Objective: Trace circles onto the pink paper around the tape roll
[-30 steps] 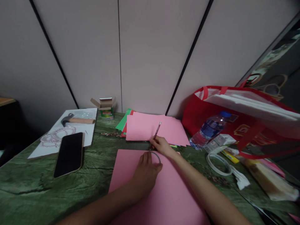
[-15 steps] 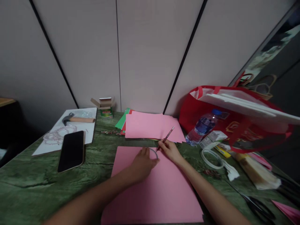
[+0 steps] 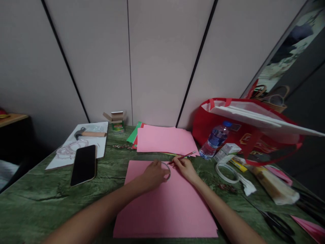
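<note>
A large sheet of pink paper (image 3: 167, 210) lies in front of me on the green wood-grain table. My left hand (image 3: 155, 175) rests on its upper part, fingers closed about a thin greyish ring (image 3: 170, 169) that lies flat on the paper. Much of the ring is hidden beneath that hand. To the right, my right hand (image 3: 186, 169) grips a dark red pencil (image 3: 186, 156), slanted low, with its tip close to the ring's upper right edge.
Behind stands a stack of pink sheets (image 3: 165, 139). At left are a phone (image 3: 83, 165), a hammer (image 3: 92, 134) and a small box (image 3: 117, 123). On the right are a water bottle (image 3: 214, 140), a red bag (image 3: 203, 122), a white ring (image 3: 220, 176) and scissors (image 3: 278, 225).
The pencil has tipped from steep to a lower slant to the right. My left thumb has drawn in from the ring's edge to its inside. The whole view has shifted slightly.
</note>
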`<state>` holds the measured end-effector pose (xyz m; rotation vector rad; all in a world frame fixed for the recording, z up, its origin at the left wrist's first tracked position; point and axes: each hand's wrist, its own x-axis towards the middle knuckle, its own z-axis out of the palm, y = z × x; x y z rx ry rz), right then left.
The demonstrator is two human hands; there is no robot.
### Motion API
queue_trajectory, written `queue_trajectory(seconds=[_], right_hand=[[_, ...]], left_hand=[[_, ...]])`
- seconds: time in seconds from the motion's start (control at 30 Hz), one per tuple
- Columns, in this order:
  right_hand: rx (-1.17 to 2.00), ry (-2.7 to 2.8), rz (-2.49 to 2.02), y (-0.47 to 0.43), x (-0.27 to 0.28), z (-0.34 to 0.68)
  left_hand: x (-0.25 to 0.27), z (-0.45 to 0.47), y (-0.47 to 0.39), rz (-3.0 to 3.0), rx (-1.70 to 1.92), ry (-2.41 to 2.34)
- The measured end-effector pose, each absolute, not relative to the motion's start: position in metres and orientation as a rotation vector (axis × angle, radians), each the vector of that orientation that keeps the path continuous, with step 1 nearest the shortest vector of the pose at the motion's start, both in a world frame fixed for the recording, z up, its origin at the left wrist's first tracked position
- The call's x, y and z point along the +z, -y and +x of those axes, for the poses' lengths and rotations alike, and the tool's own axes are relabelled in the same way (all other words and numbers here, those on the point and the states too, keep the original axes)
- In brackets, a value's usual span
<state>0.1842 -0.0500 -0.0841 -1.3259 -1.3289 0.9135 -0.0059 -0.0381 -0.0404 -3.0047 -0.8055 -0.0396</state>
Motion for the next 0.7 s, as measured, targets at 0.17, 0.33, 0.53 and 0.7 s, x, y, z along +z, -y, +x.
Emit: queue_trajectory(seconds=[0.17,0.33,0.53,0.7], right_hand=[[0.854,1.352,-1.351,0.059,-0.086,0.188],[0.668,1.462,-1.452,0.085,-0.084,0.191],[0.593,1.580,-1.389,0.127,-0.077,0.172],[0.516,1.814,-1.186,0.144,-0.067,0.140]], left_hand=[[-0.028,-0.011,0.035,-2.993,0.100,0.587],[-0.018,-0.010,0.028,-3.007,0.192,0.510],[-0.013,-0.004,0.019,-3.013,0.196,0.436],[-0.007,0.002,0.009,-3.009,0.261,0.372]])
